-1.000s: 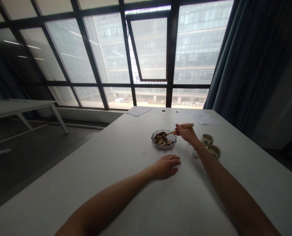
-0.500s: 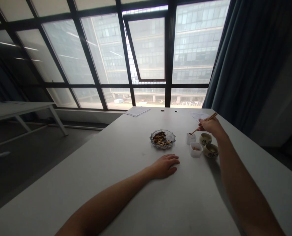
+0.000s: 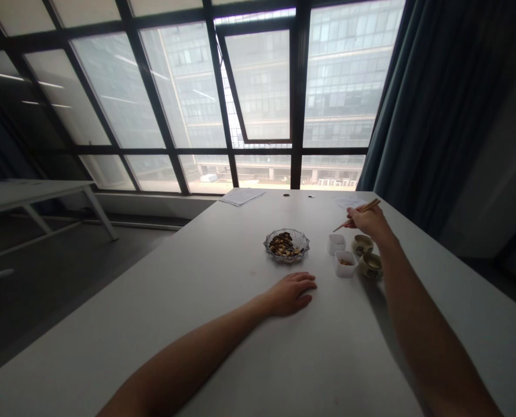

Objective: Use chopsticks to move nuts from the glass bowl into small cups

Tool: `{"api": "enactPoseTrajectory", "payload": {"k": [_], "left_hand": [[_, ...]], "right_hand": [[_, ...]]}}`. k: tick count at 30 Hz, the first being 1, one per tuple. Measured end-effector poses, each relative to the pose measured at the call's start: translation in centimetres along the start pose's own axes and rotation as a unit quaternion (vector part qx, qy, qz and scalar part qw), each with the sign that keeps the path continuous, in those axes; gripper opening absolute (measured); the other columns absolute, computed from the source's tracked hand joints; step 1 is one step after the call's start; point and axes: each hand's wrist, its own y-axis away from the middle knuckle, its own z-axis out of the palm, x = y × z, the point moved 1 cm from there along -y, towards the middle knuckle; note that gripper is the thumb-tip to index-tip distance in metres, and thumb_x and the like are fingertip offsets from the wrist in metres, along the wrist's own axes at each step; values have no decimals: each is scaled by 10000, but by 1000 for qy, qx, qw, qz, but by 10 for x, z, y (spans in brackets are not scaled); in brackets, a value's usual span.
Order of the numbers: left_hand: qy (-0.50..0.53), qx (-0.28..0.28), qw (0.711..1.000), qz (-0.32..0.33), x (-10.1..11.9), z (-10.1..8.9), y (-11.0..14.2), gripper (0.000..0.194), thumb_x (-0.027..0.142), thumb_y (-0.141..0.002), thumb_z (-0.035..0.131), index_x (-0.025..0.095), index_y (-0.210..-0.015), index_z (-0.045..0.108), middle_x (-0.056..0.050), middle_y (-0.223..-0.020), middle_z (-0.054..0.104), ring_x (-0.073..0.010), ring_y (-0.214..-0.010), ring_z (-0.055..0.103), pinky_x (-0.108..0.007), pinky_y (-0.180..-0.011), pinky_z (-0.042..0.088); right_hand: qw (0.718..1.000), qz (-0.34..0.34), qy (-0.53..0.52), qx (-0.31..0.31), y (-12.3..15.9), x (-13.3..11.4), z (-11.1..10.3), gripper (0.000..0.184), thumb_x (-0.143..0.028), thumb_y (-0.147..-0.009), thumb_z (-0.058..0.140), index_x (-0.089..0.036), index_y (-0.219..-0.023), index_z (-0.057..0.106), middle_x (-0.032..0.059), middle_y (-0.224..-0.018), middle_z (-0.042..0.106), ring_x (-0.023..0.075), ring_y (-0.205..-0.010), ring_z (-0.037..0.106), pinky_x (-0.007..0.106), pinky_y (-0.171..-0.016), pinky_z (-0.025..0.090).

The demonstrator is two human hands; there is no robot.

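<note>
- The left hand (image 3: 290,294) lies palm-down on the white table (image 3: 197,324), open, its fingers slightly apart, holding nothing.
- Just ahead of the left hand and a little to its left sits a cut-glass dish (image 3: 286,260) of brown and pale nuts (image 3: 281,244). The hand is not touching it.
- Ahead and to the right of the left hand stand two small white plastic tubs. The nearer tub (image 3: 345,264) has a few nuts (image 3: 345,263) at its bottom; the contents of the farther tub (image 3: 336,244) are too small to tell.
- Just right of the tubs, near the right hand, are two ceramic cups (image 3: 369,266) (image 3: 362,244) with dark markings.
- The right hand (image 3: 366,223) is raised, its fingers closed around a pair of wooden chopsticks (image 3: 343,225). The tips point left towards the farther tub; whether they touch it, I cannot tell.
- Beyond the right hand, a sheet of paper (image 3: 348,202) lies on the table.
- Farther left, near the table's far edge, lies a stack of papers (image 3: 242,197).
- Past both hands are a dark-framed window (image 3: 258,87) and, to the right, a blue-grey curtain (image 3: 431,87).
</note>
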Motion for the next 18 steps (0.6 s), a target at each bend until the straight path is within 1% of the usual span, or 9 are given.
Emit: {"api": "enactPoseTrajectory", "payload": {"k": [2, 4, 7, 9, 11, 14, 16, 18], "left_hand": [[0, 2, 1000, 1, 0, 0, 0, 373, 286, -970, 597, 228, -1338, 617, -89, -1478, 572, -274, -1408, 492, -420, -1205, 377], [0, 3, 1000, 3, 0, 0, 0, 370, 289, -971, 595, 232, -1336, 618, -87, -1480, 570, -272, -1407, 493, -419, -1206, 375], [-1, 5, 1000, 5, 0, 0, 0, 368, 281, -969, 594, 227, -1332, 620, -90, -1477, 572, -272, -1403, 497, -416, -1207, 373], [-2, 6, 1000, 6, 1, 0, 0, 368, 274, -965, 596, 221, -1328, 622, -94, -1474, 574, -274, -1397, 502, -414, -1204, 377], [-4, 7, 1000, 8, 1, 0, 0, 370, 271, -962, 599, 219, -1329, 623, -97, -1470, 577, -277, -1393, 505, -415, -1200, 382], [-4, 8, 1000, 11, 1, 0, -1, 375, 273, -963, 599, 222, -1333, 620, -96, -1471, 576, -275, -1389, 510, -415, -1195, 388], [-4, 10, 1000, 13, 0, 1, -1, 373, 274, -964, 597, 221, -1332, 621, -96, -1470, 576, -271, -1382, 518, -411, -1193, 390], [-4, 11, 1000, 15, 0, 2, -1, 370, 274, -963, 598, 219, -1328, 624, -96, -1469, 578, -270, -1376, 524, -409, -1192, 390]], "right_hand": [[999, -20, -50, -4, 3, -4, 11, 226, -209, -884, 762, -131, -696, 664, 101, -638, 738, 210, -540, 747, 250, -513, 645], [994, -36, -94, -30, 9, -7, 27, 227, -276, -885, 777, -132, -736, 687, 98, -684, 756, 209, -577, 760, 252, -543, 650], [985, -75, -118, -97, 23, -6, 58, 314, -419, -855, 800, -132, -760, 714, 102, -714, 764, 219, -626, 771, 250, -558, 641], [977, -103, -110, -152, 32, 0, 79, 400, -517, -833, 790, -133, -741, 721, 102, -685, 755, 226, -628, 767, 253, -559, 630], [969, -120, -93, -194, 41, 11, 99, 451, -576, -826, 761, -140, -719, 719, 101, -658, 746, 231, -613, 759, 264, -557, 618], [962, -132, -64, -232, 52, 27, 121, 452, -583, -846, 716, -158, -692, 709, 92, -639, 738, 238, -611, 753, 274, -546, 598], [959, -138, -51, -242, 56, 34, 128, 439, -570, -853, 702, -171, -669, 694, 80, -621, 729, 244, -618, 754, 271, -534, 582], [959, -139, -51, -241, 59, 38, 131, 437, -567, -848, 698, -181, -645, 674, 73, -605, 718, 253, -625, 756, 269, -517, 567]]}}
